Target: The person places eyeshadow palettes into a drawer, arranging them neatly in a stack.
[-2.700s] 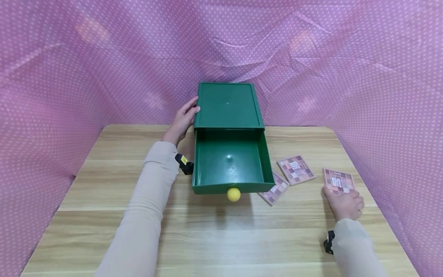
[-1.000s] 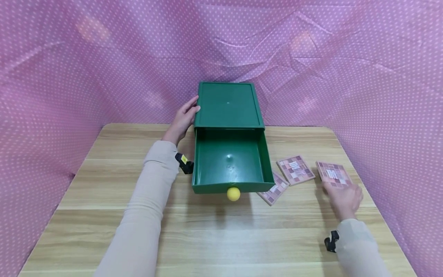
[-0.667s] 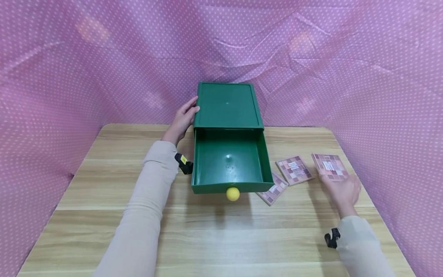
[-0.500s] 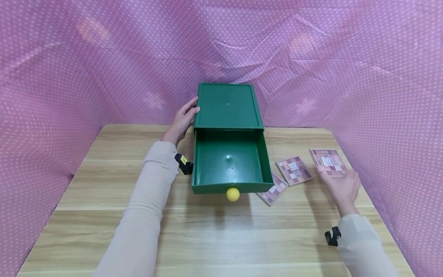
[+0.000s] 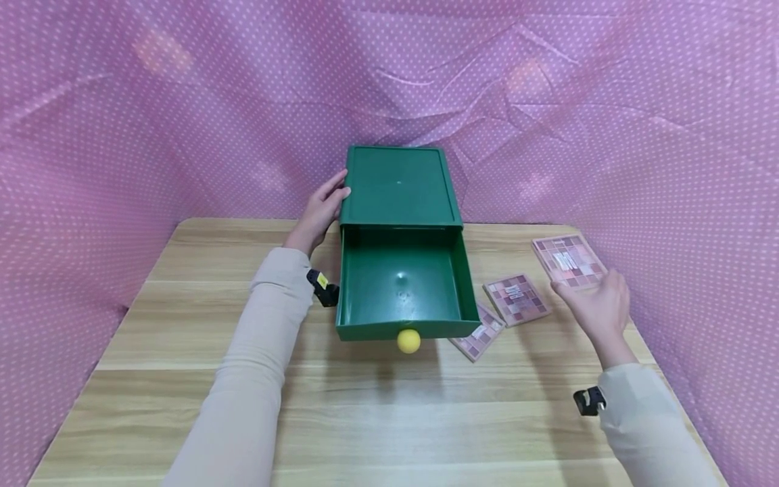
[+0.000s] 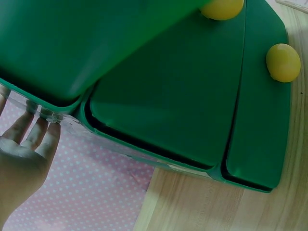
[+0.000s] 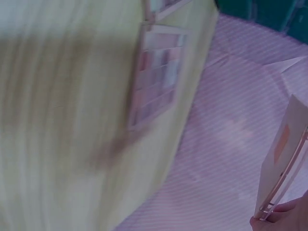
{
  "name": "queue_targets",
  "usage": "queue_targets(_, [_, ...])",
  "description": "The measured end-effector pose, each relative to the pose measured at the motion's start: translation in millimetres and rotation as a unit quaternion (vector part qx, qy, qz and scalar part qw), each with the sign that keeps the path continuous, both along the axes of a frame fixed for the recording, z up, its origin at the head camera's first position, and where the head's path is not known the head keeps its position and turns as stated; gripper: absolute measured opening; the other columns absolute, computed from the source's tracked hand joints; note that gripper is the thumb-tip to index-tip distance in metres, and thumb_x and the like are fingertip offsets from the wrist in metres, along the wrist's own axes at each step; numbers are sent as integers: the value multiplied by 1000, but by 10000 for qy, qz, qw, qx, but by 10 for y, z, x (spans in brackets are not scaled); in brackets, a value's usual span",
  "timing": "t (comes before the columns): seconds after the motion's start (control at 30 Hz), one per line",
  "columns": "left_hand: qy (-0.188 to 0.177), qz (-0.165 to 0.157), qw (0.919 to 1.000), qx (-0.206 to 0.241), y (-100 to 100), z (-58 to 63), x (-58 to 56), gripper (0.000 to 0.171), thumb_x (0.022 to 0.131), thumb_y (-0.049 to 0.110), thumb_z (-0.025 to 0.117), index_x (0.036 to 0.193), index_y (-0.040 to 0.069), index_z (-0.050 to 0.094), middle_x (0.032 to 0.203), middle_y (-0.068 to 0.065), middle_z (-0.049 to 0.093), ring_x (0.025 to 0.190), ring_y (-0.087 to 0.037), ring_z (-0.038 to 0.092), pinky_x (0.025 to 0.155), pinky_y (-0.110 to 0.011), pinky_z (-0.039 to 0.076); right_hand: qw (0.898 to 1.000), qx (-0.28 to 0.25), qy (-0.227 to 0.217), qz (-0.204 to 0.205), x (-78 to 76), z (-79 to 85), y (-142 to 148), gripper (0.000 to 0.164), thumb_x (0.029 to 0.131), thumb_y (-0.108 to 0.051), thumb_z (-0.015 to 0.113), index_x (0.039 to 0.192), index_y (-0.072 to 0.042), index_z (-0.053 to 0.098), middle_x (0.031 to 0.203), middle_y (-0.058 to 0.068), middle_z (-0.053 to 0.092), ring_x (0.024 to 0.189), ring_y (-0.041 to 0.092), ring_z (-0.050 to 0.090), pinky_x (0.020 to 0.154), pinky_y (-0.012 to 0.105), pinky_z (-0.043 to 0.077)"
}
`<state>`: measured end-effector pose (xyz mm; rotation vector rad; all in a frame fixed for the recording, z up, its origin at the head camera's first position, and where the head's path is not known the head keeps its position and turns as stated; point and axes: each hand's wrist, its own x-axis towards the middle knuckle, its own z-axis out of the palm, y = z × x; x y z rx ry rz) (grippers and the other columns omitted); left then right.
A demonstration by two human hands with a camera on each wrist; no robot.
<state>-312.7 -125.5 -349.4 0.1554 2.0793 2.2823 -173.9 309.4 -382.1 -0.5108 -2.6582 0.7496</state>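
Observation:
My right hand [image 5: 599,308] pinches the near edge of a pink eyeshadow palette [image 5: 571,260], holding it raised above the table's right side. The right wrist view shows this palette [image 7: 284,159] nearly edge-on, its pale underside visible. Two similar palettes lie on the wood: one [image 5: 518,299] in full view, the other [image 5: 479,333] partly hidden beneath the pulled-out drawer. My left hand [image 5: 318,215] rests against the left side of a green drawer cabinet [image 5: 399,184], fingers extended along it. The cabinet's top drawer [image 5: 402,281] is pulled out and bare inside, with a round yellow knob [image 5: 408,341] in front.
Below the top drawer, the left wrist view shows a closed middle drawer [image 6: 173,96] and a closed lower drawer [image 6: 260,120] with a yellow knob [image 6: 283,62]. Pink dotted cloth [image 5: 243,101] hangs around the wooden table [image 5: 389,433] at the back and both sides.
My right hand has lifted the right-hand palette off the table and carried it away from me and slightly left. The left hand, cabinet and other palettes stay in place.

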Motion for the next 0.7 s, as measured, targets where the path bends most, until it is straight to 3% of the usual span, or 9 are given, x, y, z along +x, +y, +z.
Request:
queue_targets(0.1, [19, 18, 10000, 25, 3, 3, 6, 44, 89, 25, 49, 131, 26, 38, 132, 1, 34, 105, -17, 45, 78, -28, 40, 9998, -52, 93, 156, 7, 92, -62, 78, 64, -49, 68, 106, 10, 39, 99, 24, 39, 91, 39, 37, 76, 49, 31])
queue_targets(0.3, [31, -15, 10000, 12, 3, 6, 12, 45, 89, 25, 49, 132, 25, 37, 133, 1, 33, 102, -18, 45, 74, -25, 40, 9982, -196, 143, 541, 22, 264, -190, 89, 66, -48, 68, 122, 11, 32, 113, 27, 37, 104, 42, 33, 86, 52, 26])
queue_targets(0.7, [-15, -29, 10000, -42, -9, 4, -17, 45, 89, 24, 48, 133, 25, 36, 134, 0, 32, 98, -18, 46, 71, -26, 40, 9931, -282, 509, 1023, 82, 534, -493, 90, 63, -38, 74, 128, 5, 30, 122, 24, 36, 112, 40, 30, 92, 50, 22])
